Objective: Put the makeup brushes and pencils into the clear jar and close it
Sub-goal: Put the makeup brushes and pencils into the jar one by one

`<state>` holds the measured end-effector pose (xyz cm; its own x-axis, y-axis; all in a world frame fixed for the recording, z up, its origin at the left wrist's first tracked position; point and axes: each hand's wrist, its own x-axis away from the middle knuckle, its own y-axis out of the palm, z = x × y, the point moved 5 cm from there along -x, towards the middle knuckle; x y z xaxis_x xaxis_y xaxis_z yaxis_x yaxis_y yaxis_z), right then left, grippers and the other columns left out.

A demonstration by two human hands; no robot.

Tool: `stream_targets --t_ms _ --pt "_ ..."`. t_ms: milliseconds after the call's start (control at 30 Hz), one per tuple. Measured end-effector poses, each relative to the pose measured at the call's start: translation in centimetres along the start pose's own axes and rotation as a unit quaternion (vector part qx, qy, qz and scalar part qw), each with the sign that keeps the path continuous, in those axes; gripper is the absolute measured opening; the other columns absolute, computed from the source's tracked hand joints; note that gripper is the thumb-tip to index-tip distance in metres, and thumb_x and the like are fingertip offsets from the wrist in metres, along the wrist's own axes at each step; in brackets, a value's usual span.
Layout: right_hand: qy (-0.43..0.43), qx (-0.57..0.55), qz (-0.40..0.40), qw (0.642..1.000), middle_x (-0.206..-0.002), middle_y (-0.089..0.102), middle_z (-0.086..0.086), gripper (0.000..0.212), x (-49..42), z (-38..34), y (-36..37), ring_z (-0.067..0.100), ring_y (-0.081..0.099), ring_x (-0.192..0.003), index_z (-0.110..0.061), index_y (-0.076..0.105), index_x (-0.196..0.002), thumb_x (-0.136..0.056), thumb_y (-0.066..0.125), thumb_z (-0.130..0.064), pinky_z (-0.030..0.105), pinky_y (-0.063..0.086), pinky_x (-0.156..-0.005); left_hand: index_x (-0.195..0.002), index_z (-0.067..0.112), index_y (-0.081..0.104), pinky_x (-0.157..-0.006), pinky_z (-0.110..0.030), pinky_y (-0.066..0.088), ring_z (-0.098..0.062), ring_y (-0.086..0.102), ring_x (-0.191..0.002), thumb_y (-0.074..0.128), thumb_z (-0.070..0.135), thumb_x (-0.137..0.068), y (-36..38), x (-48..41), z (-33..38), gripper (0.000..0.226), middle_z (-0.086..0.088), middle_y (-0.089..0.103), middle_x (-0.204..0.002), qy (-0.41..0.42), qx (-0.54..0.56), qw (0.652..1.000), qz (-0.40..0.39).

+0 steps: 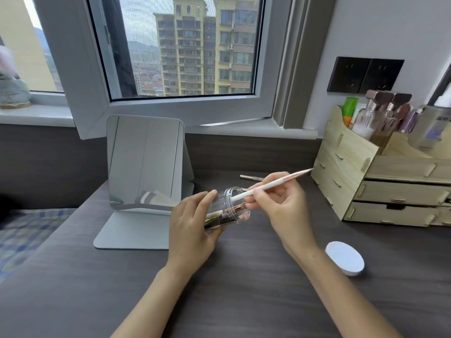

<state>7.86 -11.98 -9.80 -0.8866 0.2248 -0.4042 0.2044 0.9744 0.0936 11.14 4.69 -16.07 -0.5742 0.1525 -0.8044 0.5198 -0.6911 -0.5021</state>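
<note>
My left hand (192, 223) holds the clear jar (235, 204) tilted above the dark desk, its open mouth facing right. Inside it lie a white-handled brush and a gold and dark item (217, 219). My right hand (275, 203) grips a long white brush with a rose-gold ferrule (273, 185); its handle end sits at the jar's mouth and its tip points up to the right. A slim pencil (251, 177) lies on the desk behind the hands. The white round lid (345, 258) rests on the desk to the right.
A standing mirror (144, 167) is behind and left of the jar. A wooden drawer organiser (380, 181) with bottles stands at the right. A window runs along the back wall; a checked fabric (22, 230) lies at the left.
</note>
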Motion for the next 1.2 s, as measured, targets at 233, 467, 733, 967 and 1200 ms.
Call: stream_targets --t_ms 233,467,733,967,1200 --pt "0.034 0.172 -0.176 0.969 -0.083 0.071 0.007 0.033 0.3 0.5 1.6 0.001 0.065 -0.065 0.0 0.07 -0.096 -0.095 0.047 -0.023 0.016 0.054 -0.059 -0.126 0.018 0.046 -0.089 -0.034 0.039 -0.023 0.05 -0.106 0.084 0.025 -0.061 -0.3 0.3 0.3 0.075 -0.008 0.061 -0.116 0.01 0.0 1.0 -0.011" --pt "-0.006 0.129 -0.055 0.99 -0.062 0.06 -0.006 0.013 -0.1 1.4 0.2 -0.001 0.055 -0.052 -0.009 0.062 -0.081 -0.077 0.074 -0.007 0.012 0.045 -0.054 -0.125 0.019 0.046 -0.092 -0.027 0.035 -0.021 0.052 -0.107 0.081 0.027 -0.062 -0.6 0.2 0.2 0.072 -0.005 0.061 -0.117 -0.01 0.015 1.0 0.001" --pt "0.056 0.067 0.016 0.996 -0.051 0.059 0.001 0.038 -2.7 4.0 -2.2 0.012 0.041 -0.047 -0.012 0.07 -0.064 -0.095 0.051 -0.023 0.019 0.032 -0.043 -0.124 0.018 0.048 -0.092 -0.029 0.036 -0.021 0.051 -0.107 0.087 0.021 -0.056 -0.6 0.2 -0.2 0.078 -0.006 0.061 -0.117 -0.02 0.013 1.0 0.019" --pt "-0.017 0.485 0.042 0.873 -0.099 0.072 0.012 0.023 -7.1 9.9 -3.1 0.029 0.062 -0.095 -0.007 0.071 -0.098 -0.09 0.055 -0.021 0.031 0.044 -0.08 -0.123 0.019 0.048 -0.089 -0.013 0.03 -0.007 0.045 -0.104 0.088 0.012 -0.053 -1.2 0.0 -0.9 0.081 0.007 0.056 -0.111 -0.095 0.05 0.992 0.065" --pt "-0.07 0.729 -0.097 0.674 -0.072 0.067 0.011 0.012 -7.9 12.8 -0.7 0.032 0.062 -0.072 -0.006 0.07 -0.067 -0.063 0.08 -0.01 0.033 0.05 -0.063 -0.124 0.022 0.045 -0.092 -0.003 0.025 0.006 0.038 -0.105 0.088 0.014 -0.054 -1.3 -0.1 -1.1 0.082 0.013 0.05 -0.114 -0.104 0.081 0.989 0.07"
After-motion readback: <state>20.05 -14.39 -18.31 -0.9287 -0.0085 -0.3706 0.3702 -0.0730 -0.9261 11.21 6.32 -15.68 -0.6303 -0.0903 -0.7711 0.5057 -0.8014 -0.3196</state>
